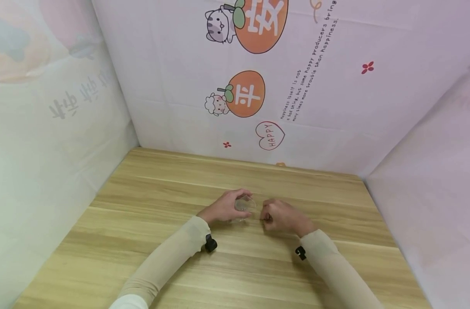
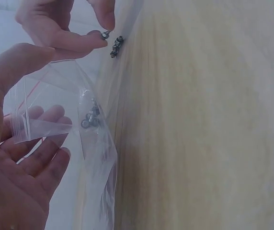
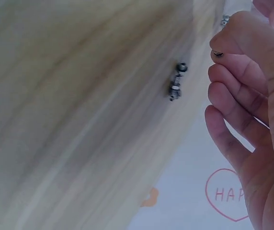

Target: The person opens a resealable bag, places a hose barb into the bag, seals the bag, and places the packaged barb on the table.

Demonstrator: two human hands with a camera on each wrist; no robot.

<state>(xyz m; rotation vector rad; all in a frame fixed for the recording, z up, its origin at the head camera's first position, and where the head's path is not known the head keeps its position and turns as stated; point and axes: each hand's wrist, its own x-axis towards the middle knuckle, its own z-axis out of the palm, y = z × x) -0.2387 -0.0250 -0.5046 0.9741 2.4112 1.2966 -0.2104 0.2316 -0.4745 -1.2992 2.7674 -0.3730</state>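
My left hand (image 1: pixel 227 207) holds a clear plastic zip bag (image 1: pixel 244 204), its thumb and fingers curved around the spread mouth. In the left wrist view, several small metal parts (image 2: pixel 91 118) lie inside the bag. My right hand (image 1: pixel 283 216) is just right of the mouth, pinching one small metal part (image 2: pixel 105 35) between thumb and index finger; its other fingers are curled. Several more dark metal pieces (image 3: pixel 176 82) lie close together on the tabletop beside the right hand. They look like screws or nuts, too small to tell exactly.
A wood-grain tabletop (image 1: pixel 173 180) lies under both hands. White printed sheets stand behind it (image 1: pixel 173 86) and along the left (image 1: pixel 65 141) and right sides (image 1: pixel 432 193). Black straps with small mounts (image 1: pixel 210 243) sit at both wrists.
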